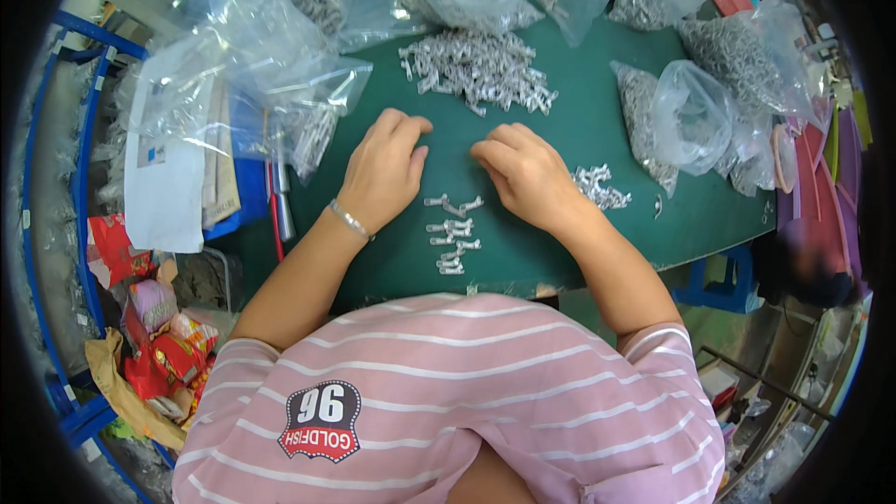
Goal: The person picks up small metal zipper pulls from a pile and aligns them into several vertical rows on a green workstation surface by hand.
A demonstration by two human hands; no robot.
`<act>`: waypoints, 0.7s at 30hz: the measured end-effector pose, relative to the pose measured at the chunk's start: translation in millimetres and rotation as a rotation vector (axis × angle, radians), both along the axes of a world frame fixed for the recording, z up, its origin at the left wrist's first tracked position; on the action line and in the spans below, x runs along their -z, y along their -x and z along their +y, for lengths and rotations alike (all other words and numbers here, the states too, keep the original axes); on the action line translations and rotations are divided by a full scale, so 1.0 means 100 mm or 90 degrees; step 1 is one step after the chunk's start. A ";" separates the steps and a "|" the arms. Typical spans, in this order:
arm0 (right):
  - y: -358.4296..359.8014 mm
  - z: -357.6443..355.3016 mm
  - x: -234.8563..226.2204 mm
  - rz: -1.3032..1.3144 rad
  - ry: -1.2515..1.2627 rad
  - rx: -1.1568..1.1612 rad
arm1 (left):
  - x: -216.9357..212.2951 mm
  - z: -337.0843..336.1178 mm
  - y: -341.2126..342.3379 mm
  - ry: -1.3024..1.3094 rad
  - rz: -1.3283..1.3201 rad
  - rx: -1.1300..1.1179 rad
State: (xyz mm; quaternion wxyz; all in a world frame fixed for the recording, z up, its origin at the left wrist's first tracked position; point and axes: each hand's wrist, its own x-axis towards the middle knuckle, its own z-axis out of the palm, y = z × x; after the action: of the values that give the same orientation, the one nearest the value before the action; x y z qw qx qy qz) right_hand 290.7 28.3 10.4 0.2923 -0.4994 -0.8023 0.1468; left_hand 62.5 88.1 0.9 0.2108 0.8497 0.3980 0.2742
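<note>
On the green table (597,140), both hands (383,171) (525,173) rest loosely curled, empty, above small metal parts (452,233).

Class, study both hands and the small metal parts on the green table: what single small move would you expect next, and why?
Probably the left hand reaches forward to the loose heap of metal parts for another piece. Both it and the right hand rest knuckles-up on the green table, whether either holds a piece is hidden, and a short column of sorted parts already lies between the wrists.
</note>
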 end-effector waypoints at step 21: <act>-0.18 0.31 0.20 0.048 0.001 0.015 | 0.21 0.19 -0.46 -0.014 -0.055 0.033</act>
State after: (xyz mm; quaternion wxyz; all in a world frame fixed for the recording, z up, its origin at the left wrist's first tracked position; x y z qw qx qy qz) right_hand 308.9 59.0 -9.8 0.3233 -0.5030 -0.7848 0.1627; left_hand 108.1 107.5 -19.6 0.2254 0.8495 0.3633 0.3092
